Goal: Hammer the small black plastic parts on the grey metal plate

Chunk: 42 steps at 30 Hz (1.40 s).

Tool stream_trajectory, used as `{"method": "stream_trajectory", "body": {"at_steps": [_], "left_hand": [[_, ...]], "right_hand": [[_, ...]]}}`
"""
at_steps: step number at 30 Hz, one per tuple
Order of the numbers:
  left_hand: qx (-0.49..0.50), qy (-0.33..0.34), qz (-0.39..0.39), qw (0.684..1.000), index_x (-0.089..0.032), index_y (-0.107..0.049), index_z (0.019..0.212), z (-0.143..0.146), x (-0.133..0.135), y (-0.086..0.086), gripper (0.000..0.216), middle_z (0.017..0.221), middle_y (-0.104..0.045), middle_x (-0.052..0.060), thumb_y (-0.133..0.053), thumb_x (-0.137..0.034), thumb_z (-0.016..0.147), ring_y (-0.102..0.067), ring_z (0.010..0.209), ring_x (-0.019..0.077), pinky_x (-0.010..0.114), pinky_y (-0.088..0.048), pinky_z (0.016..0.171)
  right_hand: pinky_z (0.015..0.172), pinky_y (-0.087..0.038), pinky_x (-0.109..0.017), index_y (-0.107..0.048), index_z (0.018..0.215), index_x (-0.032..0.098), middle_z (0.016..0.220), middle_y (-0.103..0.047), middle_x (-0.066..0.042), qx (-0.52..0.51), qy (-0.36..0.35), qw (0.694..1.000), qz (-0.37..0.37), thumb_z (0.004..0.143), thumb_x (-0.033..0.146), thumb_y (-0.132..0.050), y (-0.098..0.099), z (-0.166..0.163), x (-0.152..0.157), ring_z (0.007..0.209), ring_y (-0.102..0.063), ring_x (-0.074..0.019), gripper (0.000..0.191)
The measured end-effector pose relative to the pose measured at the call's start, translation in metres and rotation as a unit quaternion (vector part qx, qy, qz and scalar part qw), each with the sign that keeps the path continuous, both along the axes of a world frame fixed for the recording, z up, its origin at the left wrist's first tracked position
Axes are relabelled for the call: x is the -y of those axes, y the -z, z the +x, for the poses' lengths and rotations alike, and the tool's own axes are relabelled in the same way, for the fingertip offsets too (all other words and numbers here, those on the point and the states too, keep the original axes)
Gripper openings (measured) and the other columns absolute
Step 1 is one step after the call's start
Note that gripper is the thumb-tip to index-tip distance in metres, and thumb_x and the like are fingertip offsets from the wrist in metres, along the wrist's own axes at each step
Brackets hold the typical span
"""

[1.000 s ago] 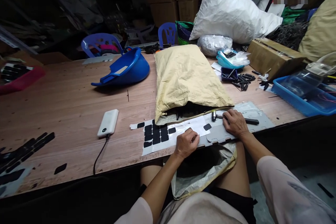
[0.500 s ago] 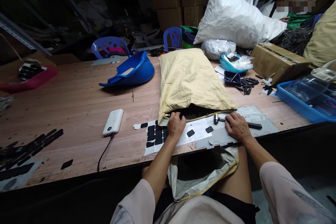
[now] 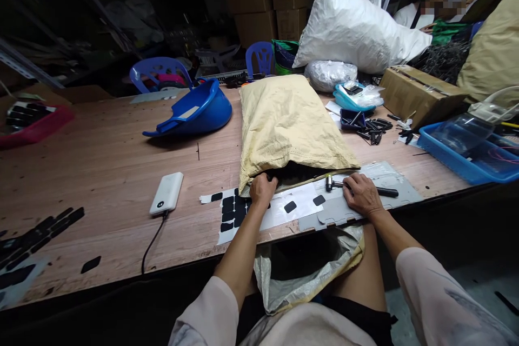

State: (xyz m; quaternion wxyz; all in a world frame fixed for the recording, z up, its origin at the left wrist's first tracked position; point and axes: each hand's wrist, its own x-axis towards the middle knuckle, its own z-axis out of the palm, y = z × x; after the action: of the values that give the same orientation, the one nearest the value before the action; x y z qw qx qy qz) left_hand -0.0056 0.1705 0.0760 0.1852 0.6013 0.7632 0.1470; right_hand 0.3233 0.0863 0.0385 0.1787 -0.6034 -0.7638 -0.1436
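Note:
A beige sack lies on the table with its dark mouth facing me. My left hand is at the left part of that mouth, fingers curled; their tips and whatever they pinch are hidden in the dark opening. My right hand is closed over the handle of a small hammer, which lies across a grey sheet. Between the hands is a white backing sheet with black rounded pads. An open sack with a pale lining sits in my lap, below the table edge.
A white power bank with a cable and a blue scoop-shaped basin are to the left. On the right stand a blue tray, a cardboard box and black parts. A white sack stands behind; another person is at back right.
The view has turned slightly right, so everything sits further left. My left fingers reach a little deeper into the sack's mouth. My right hand stays on the hammer.

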Motion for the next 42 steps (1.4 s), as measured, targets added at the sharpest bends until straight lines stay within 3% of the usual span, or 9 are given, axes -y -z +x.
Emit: {"method": "stream_trajectory", "body": {"at_steps": [4, 8, 11, 14, 16, 22, 26, 30, 42], "left_hand": [[-0.011, 0.007, -0.006, 1.000, -0.020, -0.075, 0.095, -0.012, 0.008, -0.004, 0.015, 0.107, -0.077, 0.012, -0.071, -0.032, 0.086, -0.071, 0.103, 0.0308, 0.033, -0.048, 0.074], [0.006, 0.021, 0.115, 0.993, -0.021, -0.071, 0.099, -0.020, 0.039, -0.005, 0.010, 0.105, -0.073, 0.008, -0.067, -0.025, 0.090, -0.068, 0.100, 0.0244, 0.031, -0.049, 0.079], [0.059, 0.139, 0.184, 0.971, -0.023, -0.070, 0.101, -0.005, 0.068, 0.004, 0.011, 0.104, -0.072, 0.005, -0.067, -0.022, 0.091, -0.066, 0.099, 0.0214, 0.030, -0.050, 0.085], [0.097, 0.272, 0.165, 0.943, -0.023, -0.072, 0.099, 0.025, 0.084, 0.020, 0.011, 0.100, -0.071, 0.004, -0.072, -0.020, 0.088, -0.064, 0.099, 0.0219, 0.033, -0.050, 0.089], [0.105, 0.306, 0.146, 0.935, -0.023, -0.074, 0.100, 0.042, 0.086, 0.030, 0.012, 0.098, -0.070, 0.004, -0.075, -0.023, 0.088, -0.063, 0.099, 0.0234, 0.036, -0.050, 0.091], [0.151, 0.279, 0.111, 0.942, -0.023, -0.076, 0.100, 0.052, 0.079, 0.041, 0.016, 0.098, -0.068, 0.004, -0.080, -0.027, 0.086, -0.060, 0.099, 0.0226, 0.036, -0.048, 0.091], [0.161, 0.275, 0.103, 0.942, -0.024, -0.075, 0.097, 0.050, 0.078, 0.041, 0.014, 0.099, -0.068, 0.003, -0.081, -0.028, 0.085, -0.060, 0.101, 0.0225, 0.035, -0.047, 0.093], [0.171, 0.266, 0.098, 0.944, -0.025, -0.075, 0.096, 0.053, 0.078, 0.041, 0.014, 0.098, -0.069, 0.002, -0.082, -0.028, 0.084, -0.060, 0.101, 0.0222, 0.035, -0.047, 0.093], [0.193, 0.228, 0.075, 0.951, -0.025, -0.078, 0.093, 0.058, 0.076, 0.038, 0.015, 0.098, -0.068, 0.002, -0.085, -0.026, 0.080, -0.059, 0.101, 0.0219, 0.036, -0.046, 0.093]], "right_hand": [[0.080, -0.033, -0.036, -0.064, 0.096, 0.021, 0.096, -0.061, -0.009, -0.006, 0.010, 1.000, 0.001, 0.095, 0.031, -0.053, 0.000, 0.001, 0.001, 0.092, -0.050, -0.0247, 0.014], [0.080, -0.033, -0.037, -0.064, 0.094, 0.021, 0.094, -0.061, -0.009, -0.016, 0.014, 1.000, -0.003, 0.095, 0.032, -0.054, 0.002, 0.003, 0.000, 0.092, -0.050, -0.0251, 0.014], [0.080, -0.033, -0.037, -0.064, 0.094, 0.022, 0.093, -0.062, -0.009, -0.014, 0.005, 1.000, -0.007, 0.098, 0.033, -0.051, 0.005, 0.006, -0.002, 0.092, -0.050, -0.0252, 0.018], [0.081, -0.033, -0.037, -0.064, 0.094, 0.021, 0.092, -0.063, -0.010, -0.010, -0.003, 1.000, -0.009, 0.100, 0.036, -0.048, 0.007, 0.009, -0.004, 0.090, -0.050, -0.0249, 0.023], [0.080, -0.034, -0.037, -0.065, 0.094, 0.021, 0.091, -0.063, -0.010, -0.007, -0.006, 1.000, -0.015, 0.101, 0.037, -0.047, 0.006, 0.010, -0.005, 0.089, -0.051, -0.0244, 0.025], [0.076, -0.037, -0.035, -0.068, 0.095, 0.021, 0.089, -0.064, -0.008, -0.043, 0.002, 0.999, -0.019, 0.102, 0.037, -0.047, -0.007, -0.001, 0.015, 0.086, -0.055, -0.0226, 0.027], [0.069, -0.042, -0.031, -0.068, 0.106, 0.024, 0.099, -0.068, -0.007, -0.149, 0.038, 0.988, -0.017, 0.105, 0.042, -0.045, -0.015, -0.027, 0.046, 0.088, -0.062, -0.0205, 0.029], [0.077, -0.049, -0.033, -0.068, 0.111, 0.025, 0.099, -0.070, -0.007, -0.251, 0.034, 0.967, -0.020, 0.105, 0.043, -0.045, -0.016, -0.058, 0.069, 0.093, -0.066, -0.0215, 0.029], [0.062, -0.042, -0.028, -0.073, 0.115, 0.025, 0.095, -0.071, -0.005, -0.188, 0.064, 0.980, -0.013, 0.106, 0.040, -0.045, -0.024, -0.090, 0.080, 0.080, -0.065, -0.0176, 0.033]]}}
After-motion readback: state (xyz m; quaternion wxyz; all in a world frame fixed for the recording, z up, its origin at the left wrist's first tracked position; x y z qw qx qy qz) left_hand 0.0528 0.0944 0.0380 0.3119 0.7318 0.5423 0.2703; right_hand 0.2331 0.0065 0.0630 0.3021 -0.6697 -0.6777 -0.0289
